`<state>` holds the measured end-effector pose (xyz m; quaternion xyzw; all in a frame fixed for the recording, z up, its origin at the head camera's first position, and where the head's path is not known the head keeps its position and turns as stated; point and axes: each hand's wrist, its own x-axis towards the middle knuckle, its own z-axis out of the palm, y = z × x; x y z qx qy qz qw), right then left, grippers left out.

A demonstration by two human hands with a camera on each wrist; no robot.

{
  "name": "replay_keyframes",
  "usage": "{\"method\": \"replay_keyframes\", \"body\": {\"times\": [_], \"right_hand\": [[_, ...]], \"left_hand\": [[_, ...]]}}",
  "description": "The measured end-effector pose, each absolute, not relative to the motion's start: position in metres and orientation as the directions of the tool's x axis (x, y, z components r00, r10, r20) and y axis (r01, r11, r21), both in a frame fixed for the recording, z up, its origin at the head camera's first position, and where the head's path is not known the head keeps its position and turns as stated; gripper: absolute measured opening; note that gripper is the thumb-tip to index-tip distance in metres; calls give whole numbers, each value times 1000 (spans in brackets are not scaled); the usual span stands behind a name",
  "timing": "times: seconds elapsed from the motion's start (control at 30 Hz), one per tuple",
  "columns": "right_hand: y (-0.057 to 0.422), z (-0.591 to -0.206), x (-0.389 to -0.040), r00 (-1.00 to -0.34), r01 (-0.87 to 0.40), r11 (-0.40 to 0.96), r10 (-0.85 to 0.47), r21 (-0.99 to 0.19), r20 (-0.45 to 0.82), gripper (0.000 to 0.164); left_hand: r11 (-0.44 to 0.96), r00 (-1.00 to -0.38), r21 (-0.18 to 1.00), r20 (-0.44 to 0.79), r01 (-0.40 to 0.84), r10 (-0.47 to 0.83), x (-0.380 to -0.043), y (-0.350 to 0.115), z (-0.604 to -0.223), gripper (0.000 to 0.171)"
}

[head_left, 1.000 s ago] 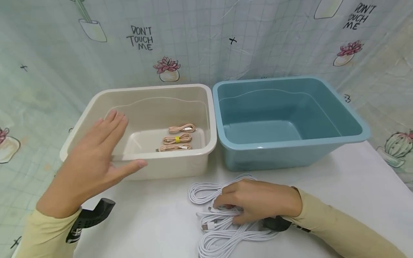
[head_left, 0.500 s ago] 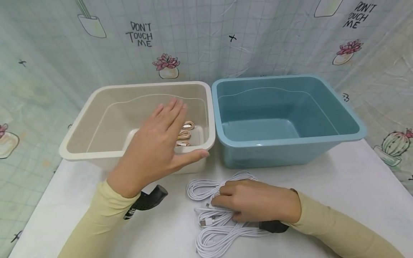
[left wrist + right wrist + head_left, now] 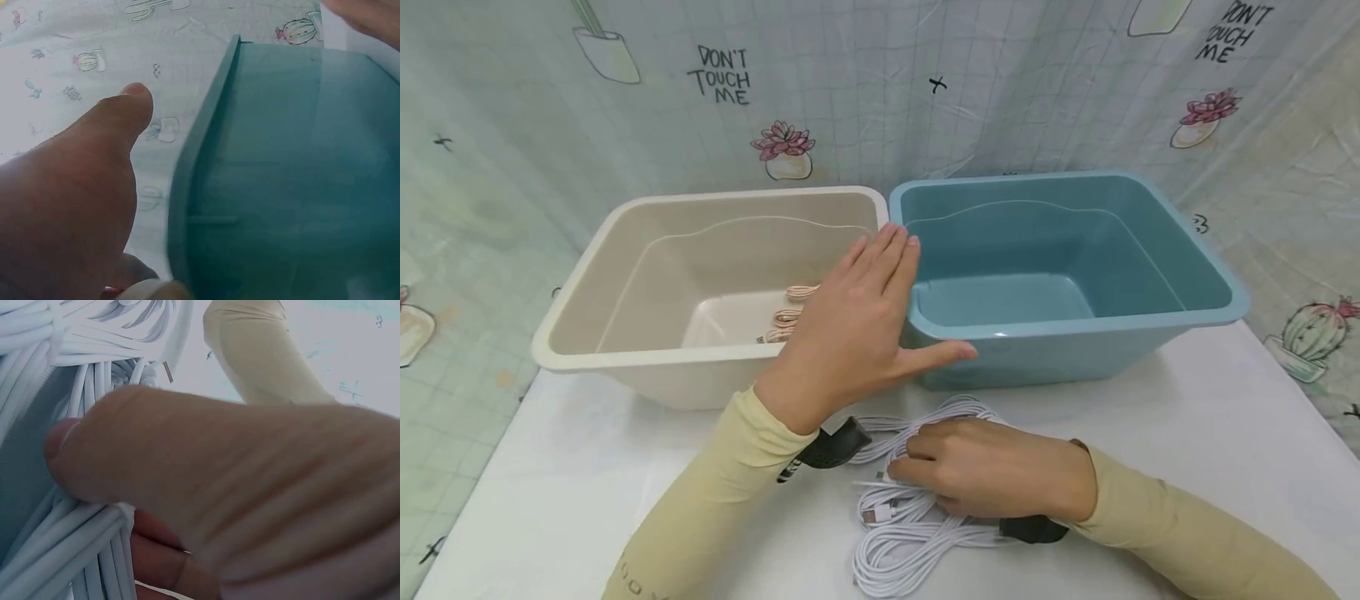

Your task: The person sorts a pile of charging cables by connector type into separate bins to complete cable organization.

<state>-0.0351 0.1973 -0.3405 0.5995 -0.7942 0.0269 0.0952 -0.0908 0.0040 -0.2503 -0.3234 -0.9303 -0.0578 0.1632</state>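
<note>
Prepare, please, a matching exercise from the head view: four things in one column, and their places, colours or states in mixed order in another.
Column 1
1. Left hand
2. Right hand
3. Pinkish-tan cables
4. Bin on the right

Column 2
A. Gripping white cables
B. Blue-green in colour
C. Fingers straight, in front of where the two bins meet in this view
D. Lying inside the beige bin

Right pairs: 1-C, 2-A, 3-D, 4-B

white table [image 3: 572, 467] bears beige bin [image 3: 700, 387], blue bin [image 3: 1037, 358], perhaps three white cable bundles [image 3: 921, 546]
</note>
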Motion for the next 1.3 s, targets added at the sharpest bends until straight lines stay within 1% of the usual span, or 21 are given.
{"method": "replay_keyframes", "body": {"times": [0.1,0.2,0.3,0.4,0.53,0.67,0.83,1.03,1.17,1.3], "right_hand": [[197,-341,-36,-263,-960,275,-950,54,167,32],[196,-341,-36,-261,-961,273,-951,52,167,32],[196,-340,-35,-269,-957,284,-947,65,175,30],[196,-339,-31,-281,-952,297,-945,79,171,28],[196,-337,-28,-288,-945,307,-945,116,155,20],[195,-336,-29,-279,-939,302,-948,164,151,15],[194,-336,-32,-258,-942,283,-955,181,150,18],[194,-335,-35,-264,-948,282,-955,145,133,20],[196,-333,-36,-282,-953,293,-952,83,122,22],[198,-332,-37,-278,-957,286,-951,50,134,26]], "left_hand": [[789,-749,-6,311,614,585,-94,11,-256,118],[798,-746,-29,333,602,576,-95,13,-261,119],[812,-739,-60,381,580,556,-94,14,-264,120],[828,-743,-94,393,553,541,-91,14,-265,119],[831,-737,-117,407,543,539,-90,15,-266,119],[829,-726,-129,424,544,542,-92,14,-266,118],[832,-738,-121,406,541,539,-93,12,-267,116],[839,-755,-117,384,531,531,-94,11,-269,115],[836,-743,-117,405,535,533,-93,11,-269,114],[832,-731,-122,420,542,538,-93,12,-269,114]]}}
